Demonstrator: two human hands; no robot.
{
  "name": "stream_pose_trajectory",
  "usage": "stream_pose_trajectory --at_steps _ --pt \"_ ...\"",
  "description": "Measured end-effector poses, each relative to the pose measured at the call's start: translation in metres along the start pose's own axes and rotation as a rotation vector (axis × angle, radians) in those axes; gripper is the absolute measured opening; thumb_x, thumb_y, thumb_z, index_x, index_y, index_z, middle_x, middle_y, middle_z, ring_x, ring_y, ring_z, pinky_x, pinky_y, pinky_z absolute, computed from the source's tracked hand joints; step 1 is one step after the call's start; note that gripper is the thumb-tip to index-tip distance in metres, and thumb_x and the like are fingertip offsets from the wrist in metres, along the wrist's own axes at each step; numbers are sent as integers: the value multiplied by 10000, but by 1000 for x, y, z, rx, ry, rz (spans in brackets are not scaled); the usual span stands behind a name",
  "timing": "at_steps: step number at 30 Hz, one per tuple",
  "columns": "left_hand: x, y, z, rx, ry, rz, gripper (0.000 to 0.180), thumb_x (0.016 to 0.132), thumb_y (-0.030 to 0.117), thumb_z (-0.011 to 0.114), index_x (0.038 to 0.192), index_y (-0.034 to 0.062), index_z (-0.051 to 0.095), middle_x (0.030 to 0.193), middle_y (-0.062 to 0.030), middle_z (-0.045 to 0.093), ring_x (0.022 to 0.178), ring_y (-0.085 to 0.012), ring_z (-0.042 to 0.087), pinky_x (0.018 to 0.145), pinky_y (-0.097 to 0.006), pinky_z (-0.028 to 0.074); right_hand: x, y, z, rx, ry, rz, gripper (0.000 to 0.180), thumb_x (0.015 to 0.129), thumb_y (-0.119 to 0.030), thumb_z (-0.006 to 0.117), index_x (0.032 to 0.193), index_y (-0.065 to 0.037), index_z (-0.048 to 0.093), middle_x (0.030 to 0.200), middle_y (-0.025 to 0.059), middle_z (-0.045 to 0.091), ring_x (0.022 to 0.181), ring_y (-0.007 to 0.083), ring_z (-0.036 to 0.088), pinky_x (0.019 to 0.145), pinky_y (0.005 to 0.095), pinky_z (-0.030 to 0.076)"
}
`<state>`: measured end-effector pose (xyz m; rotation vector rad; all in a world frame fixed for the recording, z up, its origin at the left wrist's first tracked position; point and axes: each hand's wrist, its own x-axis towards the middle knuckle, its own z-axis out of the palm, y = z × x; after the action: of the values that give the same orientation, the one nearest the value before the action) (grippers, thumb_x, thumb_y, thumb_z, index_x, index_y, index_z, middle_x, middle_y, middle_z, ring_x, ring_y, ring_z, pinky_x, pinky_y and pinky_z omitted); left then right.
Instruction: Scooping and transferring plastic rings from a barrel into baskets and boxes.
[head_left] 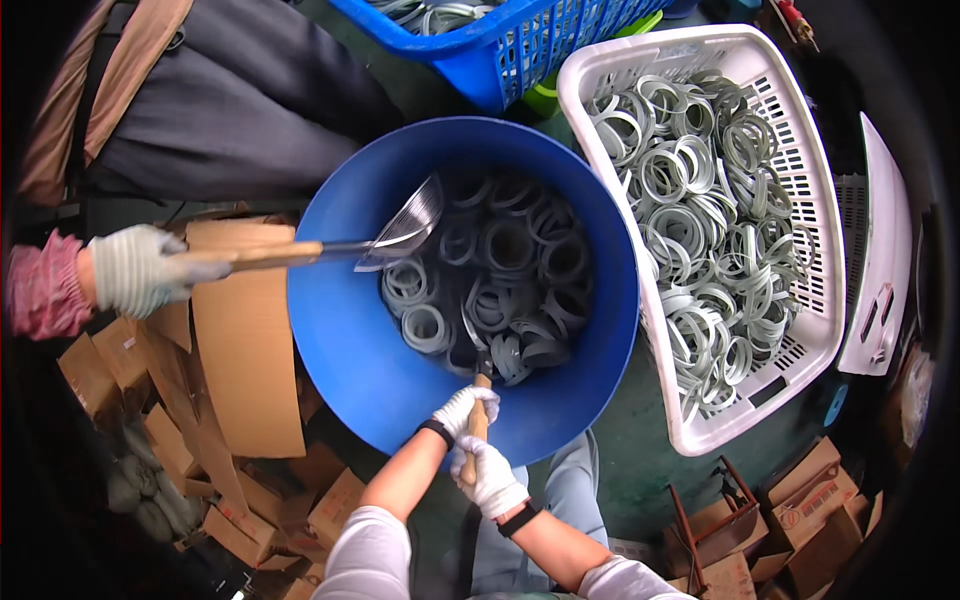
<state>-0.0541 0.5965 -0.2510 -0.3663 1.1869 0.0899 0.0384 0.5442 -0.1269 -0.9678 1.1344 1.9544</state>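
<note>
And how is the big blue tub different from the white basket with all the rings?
The blue tub has a round rim, while the white basket is longer one way, with rounded corners. The tub's visible wall is smooth and solid; the basket's walls have rows of slots. One is blue, the other white. Both hold lots of pale rings.

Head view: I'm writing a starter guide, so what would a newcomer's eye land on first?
Probably the big blue tub in the middle, with grey rings inside. To its right, the white basket heaped with more rings. Below centre, the person's left hand and right hand grip a wooden-handled tool reaching into the tub; a co-worker's hand holds a metal scoop from the left.
</note>
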Motion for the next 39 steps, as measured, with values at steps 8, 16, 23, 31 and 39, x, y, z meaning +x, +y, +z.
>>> stream_pose_trajectory --at_steps 8,16,23,31,39 --pt "20 54 27 513 204 -16 340 854 274 651 1041 -4 592 786 -68 636 678 -154 618 648 -280 500 65 -12 18 21 122 -170 180 822 -62 621 976 -40 531 726 52 581 582 170 560 521 279 476" --pt "23 27 25 859 305 44 314 783 201 733 966 -22 611 819 -121 645 713 -229 641 625 -357 529 31 1 1 -186 174 -301 165 803 -79 646 925 -8 560 710 64 577 565 182 561 521 323 494" --pt "-1 -9 21 757 191 115 236 799 165 716 926 17 584 789 -82 618 667 -207 617 616 -349 531 -10 30 -2 -295 218 -373 224 814 -59 638 971 4 492 737 74 577 551 158 556 496 300 492" --pt "-3 -39 23 674 96 211 279 806 202 717 971 51 550 826 -59 592 672 -168 579 596 -314 523 -22 40 -38 -501 270 -425 262 822 -82 644 1014 -4 485 746 65 573 555 146 557 500 294 501" --pt "-21 -59 23 667 78 240 246 813 155 701 959 41 539 796 -68 582 620 -171 571 559 -325 525 -33 65 -58 -515 207 -483 277 801 -130 651 1000 -21 492 730 62 573 555 149 564 486 293 489"
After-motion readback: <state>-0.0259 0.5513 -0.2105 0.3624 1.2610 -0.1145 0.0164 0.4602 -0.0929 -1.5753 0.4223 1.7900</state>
